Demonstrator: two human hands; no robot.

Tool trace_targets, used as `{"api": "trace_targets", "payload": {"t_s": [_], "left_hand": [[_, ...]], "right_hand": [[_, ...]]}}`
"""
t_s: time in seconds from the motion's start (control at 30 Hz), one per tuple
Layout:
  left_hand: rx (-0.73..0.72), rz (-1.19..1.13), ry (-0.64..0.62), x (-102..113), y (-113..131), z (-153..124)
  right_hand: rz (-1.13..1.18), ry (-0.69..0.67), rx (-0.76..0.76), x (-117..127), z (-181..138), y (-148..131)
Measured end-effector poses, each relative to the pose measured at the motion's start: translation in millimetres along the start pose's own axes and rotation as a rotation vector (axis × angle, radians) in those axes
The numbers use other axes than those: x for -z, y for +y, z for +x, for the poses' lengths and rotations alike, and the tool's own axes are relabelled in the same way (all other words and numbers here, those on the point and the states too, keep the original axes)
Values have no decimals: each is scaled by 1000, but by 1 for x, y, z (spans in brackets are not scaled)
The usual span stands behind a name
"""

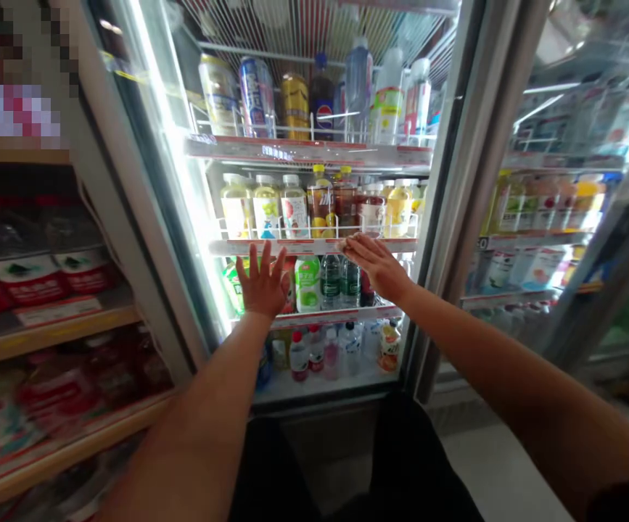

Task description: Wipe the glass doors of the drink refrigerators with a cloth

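Cooler (pixel 319 386) lit bright before the person

A metal post (pixel 469 188) bounds it on the right. The second shelf's white rail (pixel 314 247) runs across the middle; below it, the gap between the hands opens onto the third shelf. The left hand (pixel 262 284) is raised before that shelf, fingers up and spread wide, holding nothing. The right hand (pixel 380 270) points left, fingers extended and close together, with nothing seen in its grasp; whether its tips touch the rail, I cannot tell. Between the hands stands a green-and-white bottle (pixel 307 283); two bottles with dark green labels (pixel 330 281) sit nearer the right hand. On the top shelf, a dark bottle (pixel 322 83) bears a round Pepsi emblem (pixel 323 112). Most other lettering is too blurred to read.
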State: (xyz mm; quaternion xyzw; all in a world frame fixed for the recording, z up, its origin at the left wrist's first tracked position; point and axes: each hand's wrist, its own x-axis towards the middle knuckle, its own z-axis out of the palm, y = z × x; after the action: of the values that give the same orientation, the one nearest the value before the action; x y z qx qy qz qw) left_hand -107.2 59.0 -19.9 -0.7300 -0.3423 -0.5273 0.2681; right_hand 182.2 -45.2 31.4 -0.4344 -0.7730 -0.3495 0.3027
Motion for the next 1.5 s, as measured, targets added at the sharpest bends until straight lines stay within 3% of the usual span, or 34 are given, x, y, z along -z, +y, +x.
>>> {"api": "trace_targets", "payload": {"t_s": [0.13, 0.3, 0.47, 0.63, 0.67, 0.8, 0.97, 1.1, 1.13, 1.27, 1.3, 1.4, 1.43, 1.5], "left_hand": [[-38, 23, 32, -2, -2, -1], [-25, -9, 29, -2, -2, -1], [-50, -6, 37, -4, -4, -1], [-38, -24, 44, -3, -5, 0], [-38, -27, 46, -3, -5, 0], [-71, 12, 82, -1, -5, 1], [-91, 51, 102, 2, -4, 1], [-83, 55, 92, 1, -4, 1], [-76, 55, 85, 1, -3, 1], [-65, 52, 72, 5, -1, 0], [-71, 50, 69, 7, -1, 1], [-102, 45, 71, 13, 3, 2], [-104, 43, 76, 15, 4, 2], [-88, 29, 94, 18, 8, 2]], "right_hand": [[-33, 125, -149, -7, 4, -7], [-17, -16, 85, -7, 16, -11], [-43, 140, -159, -7, 27, -11], [18, -180, 267, -14, 10, -16], [1, -161, 255, -14, 7, -15], [-85, 85, -61, -13, 3, -10], [-23, -148, 253, -10, -4, -8], [-89, 93, -101, -10, -14, -3], [-88, 91, -97, -11, -16, -4], [-6, -121, 192, -13, -14, -10], [3, -94, 147, -12, -9, -12], [-3, 143, -220, -14, 14, -26], [6, 177, -281, -16, 23, -34], [55, 121, -238, -24, 40, -55]]}}
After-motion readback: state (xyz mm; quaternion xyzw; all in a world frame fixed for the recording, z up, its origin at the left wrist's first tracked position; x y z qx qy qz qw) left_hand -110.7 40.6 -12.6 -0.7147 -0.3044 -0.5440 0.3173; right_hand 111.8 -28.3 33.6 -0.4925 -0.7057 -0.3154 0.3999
